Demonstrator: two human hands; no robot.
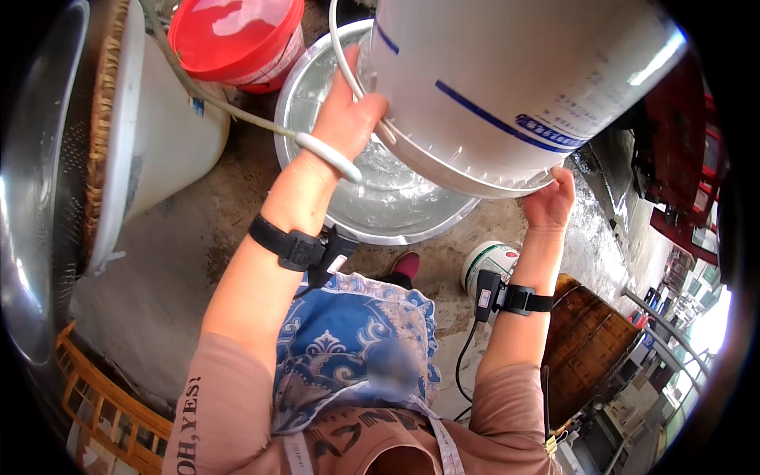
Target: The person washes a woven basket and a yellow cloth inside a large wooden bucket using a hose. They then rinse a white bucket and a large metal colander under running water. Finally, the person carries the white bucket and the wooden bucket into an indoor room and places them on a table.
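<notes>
A large white plastic bucket (pixel 475 77) with blue stripes and printing is tilted over a wide metal basin (pixel 380 237). Rippled water (pixel 386 202) lies in the basin. My left hand (pixel 347 116) grips the bucket at its left rim, beside the thin white bail handle (pixel 339 44). A pale bangle (pixel 326 155) circles that wrist. On the right, my right hand (pixel 552 199) holds the lower rim, thumb against the bucket wall. The bucket's inside is hidden from me.
A red bucket (pixel 237 41) stands behind the basin's left. A hose (pixel 225 107) runs from upper left towards my left wrist. Left are a pale tub (pixel 178 136) and a perforated metal vessel (pixel 35 178). A small white pail (pixel 484 261) and a wooden surface (pixel 585 350) are right.
</notes>
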